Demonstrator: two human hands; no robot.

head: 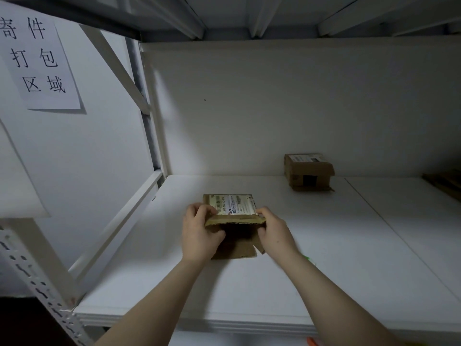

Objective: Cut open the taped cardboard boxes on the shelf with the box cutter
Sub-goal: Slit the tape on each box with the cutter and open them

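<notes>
Both grips curled, left hand (199,233) and right hand (274,231) hold a cardboard box (234,206) between them toward the shelf's (324,270) left edge.

The small brown cardboard box (232,208), white shipping label on top, lies flat mid-way across the white shelf board (336,245), near end flaps folded open. The second brown cardboard box (309,171) sits at the rear, well apart, front flap loose.
</notes>
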